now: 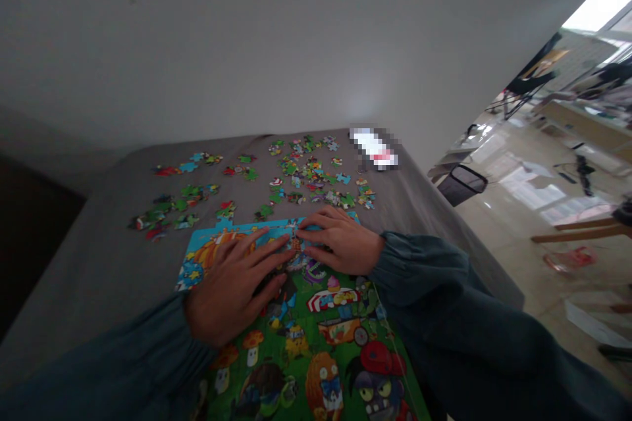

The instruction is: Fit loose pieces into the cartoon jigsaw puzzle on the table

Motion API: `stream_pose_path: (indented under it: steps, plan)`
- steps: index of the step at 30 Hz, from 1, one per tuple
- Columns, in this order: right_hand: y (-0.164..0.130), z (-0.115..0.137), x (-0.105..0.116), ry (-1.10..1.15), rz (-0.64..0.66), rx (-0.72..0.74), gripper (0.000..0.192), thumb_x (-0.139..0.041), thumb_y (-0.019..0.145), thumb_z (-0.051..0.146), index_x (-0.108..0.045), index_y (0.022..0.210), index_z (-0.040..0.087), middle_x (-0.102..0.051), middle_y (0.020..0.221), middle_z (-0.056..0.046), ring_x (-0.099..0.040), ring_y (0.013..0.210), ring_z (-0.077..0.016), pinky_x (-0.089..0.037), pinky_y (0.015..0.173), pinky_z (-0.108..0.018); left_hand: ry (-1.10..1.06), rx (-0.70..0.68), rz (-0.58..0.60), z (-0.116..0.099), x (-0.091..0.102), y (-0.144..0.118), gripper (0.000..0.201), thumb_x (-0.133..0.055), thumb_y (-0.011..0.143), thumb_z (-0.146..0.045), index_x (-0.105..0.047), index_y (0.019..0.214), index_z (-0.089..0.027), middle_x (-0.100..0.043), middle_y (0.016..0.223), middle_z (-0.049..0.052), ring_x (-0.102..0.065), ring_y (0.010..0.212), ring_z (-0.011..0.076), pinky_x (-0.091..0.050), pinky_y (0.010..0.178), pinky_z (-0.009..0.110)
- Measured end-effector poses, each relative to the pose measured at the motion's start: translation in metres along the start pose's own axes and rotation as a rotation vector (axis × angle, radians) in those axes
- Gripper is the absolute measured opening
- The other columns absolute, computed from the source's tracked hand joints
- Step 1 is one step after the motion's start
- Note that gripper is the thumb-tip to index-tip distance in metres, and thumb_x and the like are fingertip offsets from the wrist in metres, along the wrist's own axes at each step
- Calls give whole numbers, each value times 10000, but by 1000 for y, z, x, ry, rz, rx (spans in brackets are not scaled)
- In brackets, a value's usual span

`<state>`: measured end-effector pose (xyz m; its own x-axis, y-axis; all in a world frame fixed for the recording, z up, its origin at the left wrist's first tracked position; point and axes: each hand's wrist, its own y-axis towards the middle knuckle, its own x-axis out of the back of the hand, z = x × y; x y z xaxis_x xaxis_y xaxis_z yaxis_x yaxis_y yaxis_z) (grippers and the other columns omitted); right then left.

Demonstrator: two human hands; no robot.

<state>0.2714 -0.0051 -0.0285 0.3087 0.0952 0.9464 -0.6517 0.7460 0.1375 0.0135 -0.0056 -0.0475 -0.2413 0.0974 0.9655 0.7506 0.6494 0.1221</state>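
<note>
Both hands, left point(232, 286) and right point(340, 240), flat and unclenched, fingertips on the jigsaw puzzle point(320, 335).

The colourful cartoon jigsaw puzzle point(316, 335) lies flat, mostly assembled; loose pieces point(306, 174) scatter at its twelve o'clock.

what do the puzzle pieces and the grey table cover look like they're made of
Loose puzzle pieces: probably printed cardboard, flat and stiff with bright cartoon colours; the finish is too small to judge. The assembled puzzle under the left hand and right hand looks the same, slightly glossy. Grey cover: seemingly matte fabric, draping softly over the edges.
</note>
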Motion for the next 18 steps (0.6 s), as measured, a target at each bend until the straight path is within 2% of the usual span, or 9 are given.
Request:
stream_pose_path:
  steps: [2,4,7,9,11,14,16,18]
  plan:
    - [0,-4,6,12,-63,-7,337,-532,981,283,-644,1285,187,-655,1254,-86,-513,1158,-258,-427,1025,-457,6,-1,-1,0,0,0,439,-384,1014,-487,-514,1427,-412,-564,1463,-39,-420,1395,330,-292,1144,600]
    - [-1,-12,16,14,-186,-29,335,-506,987,260,-644,1278,169,-671,1233,-94,-542,1142,-247,-428,1024,-449,15,5,3,-1,1,1,433,-387,1013,-486,-527,1416,-411,-556,1470,-42,-433,1383,336,-306,1128,609]
    - [-4,-30,32,1,-379,-120,316,-472,986,229,-667,1226,161,-699,1168,-108,-584,1093,-239,-446,987,-446,23,15,18,-1,1,1,434,-397,1009,-487,-513,1423,-424,-541,1482,-49,-442,1376,355,-328,1096,636]
    - [-6,-43,38,-11,-434,-196,298,-473,976,211,-684,1184,178,-712,1120,-103,-599,1060,-239,-453,963,-448,25,17,14,0,-1,1,437,-410,1005,-486,-498,1430,-437,-544,1478,-52,-442,1376,359,-324,1094,645]
    - [-7,-55,40,-26,-425,-250,281,-486,964,200,-698,1149,185,-717,1074,-98,-602,1029,-239,-453,948,-448,25,7,-1,2,-2,1,437,-420,1002,-482,-495,1431,-446,-553,1471,-50,-449,1372,356,-314,1104,641]
    - [-10,-65,38,-45,-314,-281,255,-514,960,209,-722,1103,180,-713,1045,-98,-586,1005,-236,-436,948,-448,36,-17,-21,4,-4,1,440,-422,1002,-469,-491,1435,-445,-560,1464,-46,-465,1359,359,-329,1093,633]
    - [-12,-66,35,-53,-214,-293,226,-580,942,268,-739,1087,197,-702,1090,-98,-550,1051,-256,-412,968,-473,51,-27,-33,4,-4,1,442,-423,998,-471,-497,1433,-444,-563,1461,-42,-476,1347,367,-341,1081,636]
    - [-15,-64,34,-53,-113,-301,274,-681,886,362,-740,1120,232,-664,1200,-95,-494,1135,-295,-386,989,-514,64,-28,-47,4,-3,1,442,-419,998,-469,-503,1431,-439,-568,1457,-34,-487,1334,372,-346,1075,641]
